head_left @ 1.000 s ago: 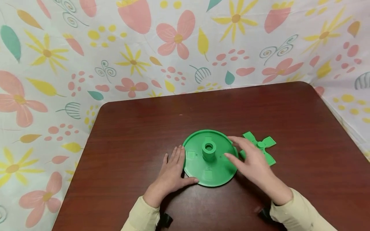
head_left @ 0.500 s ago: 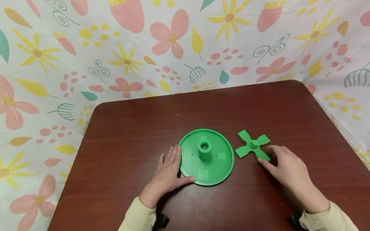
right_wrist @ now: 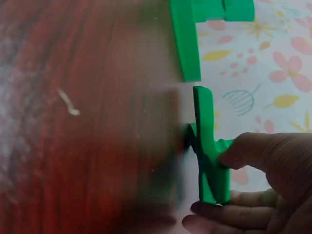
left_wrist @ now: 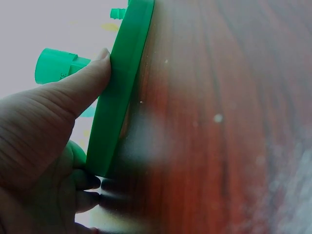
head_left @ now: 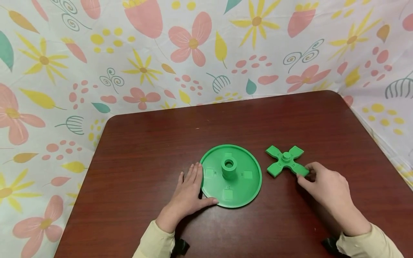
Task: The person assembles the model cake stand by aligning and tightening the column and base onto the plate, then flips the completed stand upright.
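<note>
A round green disc [head_left: 240,184] with a raised rim and a hollow central post [head_left: 229,167] lies flat on the table. Small raised squares with numbers mark its face. My left hand [head_left: 188,191] rests at the disc's left side, fingers straight along the rim and thumb at the front edge. To the right, a green four-armed cross piece [head_left: 280,163] has a short peg at its middle. My right hand [head_left: 329,186] pinches the cross's near right arm between thumb and fingers. In the right wrist view, the cross piece [right_wrist: 207,131] appears edge-on, apart from the tabletop.
The dark red-brown table [head_left: 155,143] has rounded back corners. A white cloth wall [head_left: 200,82] with printed flowers and leaves stands behind it and at both sides. Black straps [head_left: 180,247] show under the cuffs.
My right hand has left the disc's right side, moved right and taken hold of the cross piece, which has turned slightly. The left hand stays at the disc.
</note>
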Available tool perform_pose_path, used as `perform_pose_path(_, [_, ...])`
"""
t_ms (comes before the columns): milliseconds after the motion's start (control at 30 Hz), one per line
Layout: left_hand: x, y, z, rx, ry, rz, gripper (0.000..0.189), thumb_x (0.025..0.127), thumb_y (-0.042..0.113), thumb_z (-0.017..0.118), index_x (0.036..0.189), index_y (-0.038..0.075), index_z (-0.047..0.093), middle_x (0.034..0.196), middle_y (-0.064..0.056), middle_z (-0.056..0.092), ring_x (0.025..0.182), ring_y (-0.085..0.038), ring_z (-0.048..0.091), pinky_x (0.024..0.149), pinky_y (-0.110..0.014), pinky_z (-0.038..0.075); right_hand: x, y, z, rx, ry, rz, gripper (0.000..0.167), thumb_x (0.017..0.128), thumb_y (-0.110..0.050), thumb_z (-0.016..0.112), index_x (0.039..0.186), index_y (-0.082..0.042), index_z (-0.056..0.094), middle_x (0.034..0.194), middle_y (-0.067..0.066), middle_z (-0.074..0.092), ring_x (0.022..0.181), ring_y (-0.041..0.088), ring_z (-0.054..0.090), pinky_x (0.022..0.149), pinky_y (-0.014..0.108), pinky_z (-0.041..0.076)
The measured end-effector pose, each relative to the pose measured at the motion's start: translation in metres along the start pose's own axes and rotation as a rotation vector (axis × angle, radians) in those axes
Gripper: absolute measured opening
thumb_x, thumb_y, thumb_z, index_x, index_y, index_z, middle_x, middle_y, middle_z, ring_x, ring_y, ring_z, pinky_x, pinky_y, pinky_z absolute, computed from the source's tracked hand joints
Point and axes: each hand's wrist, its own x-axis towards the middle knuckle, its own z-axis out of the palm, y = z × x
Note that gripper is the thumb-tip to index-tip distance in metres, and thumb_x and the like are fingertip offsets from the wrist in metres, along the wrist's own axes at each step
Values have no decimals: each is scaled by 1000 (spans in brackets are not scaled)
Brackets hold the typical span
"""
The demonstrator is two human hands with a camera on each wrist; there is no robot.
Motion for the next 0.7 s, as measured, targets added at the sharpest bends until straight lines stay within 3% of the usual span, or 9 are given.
perform_pose_path(133, [0,0,0,4,4,1,119,78,74,61,156,3,6,163,-13,7,149,-27,4,115,-57,8,0,-2,-3,84,130,-45,33,76,-15,77,104,-2,66,82,15,72,59,29,63,56,43,41])
perform_pose_path(233, [0,0,0,6,6,3,119,78,74,61,156,3,6,163,-13,8,149,-27,4,115,-57,8,1,-3,-3,148,229,-79,31,75,-12,79,104,-6,68,86,15,72,72,4,67,63,33,43])
perform_pose_path(367, [0,0,-1,5,11,5,119,78,74,61,156,3,7,163,-13,8,149,-27,5,115,-57,8,7,-7,-3,190,333,-165,32,72,-9,80,103,-10,72,84,9,73,82,-29,43,59,18,38])
perform_pose_path(600, [0,0,0,2,11,8,120,78,73,62,156,3,6,162,-14,8,149,-28,5,115,-58,8,18,-19,-4,160,424,-352,34,70,-9,81,103,-11,72,88,4,72,90,-27,42,54,26,39])
perform_pose_path(700, [0,-1,0,6,14,13,120,78,74,62,156,3,6,162,-14,8,149,-28,6,115,-58,8,20,-29,-7,164,436,-402,35,72,-10,81,106,-10,71,90,5,72,80,-16,50,51,26,38])
